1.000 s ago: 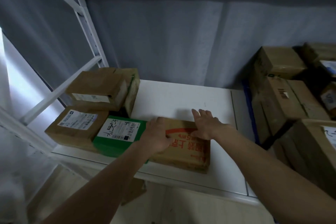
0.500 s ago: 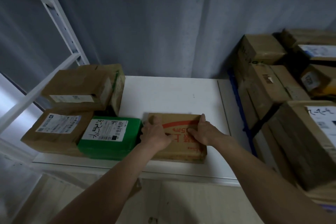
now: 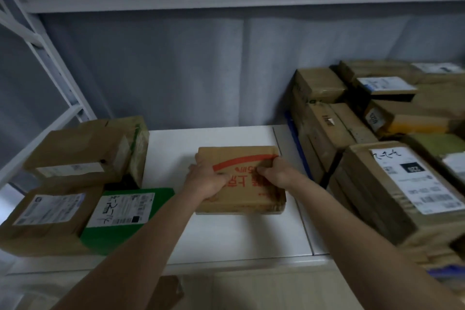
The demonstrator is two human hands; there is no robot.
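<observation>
Sealed brown parcels (image 3: 73,151) and a green parcel (image 3: 113,239) are sitting at the left of the white shelf (image 3: 239,239), their contents hidden. The red-printed box (image 3: 241,157) is lying flat mid-shelf, the left hand (image 3: 206,181) gripping its left edge and the right hand (image 3: 276,173) gripping its right. Stacked cartons (image 3: 372,199) are crowding the right end.

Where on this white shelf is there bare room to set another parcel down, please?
The widest free patch lies behind the red-printed box, up to the grey backdrop. A bare strip runs between that box and the green parcel, and another along the front edge of the shelf. The left corner with stacked brown boxes and the pile on the right are crowded.
</observation>
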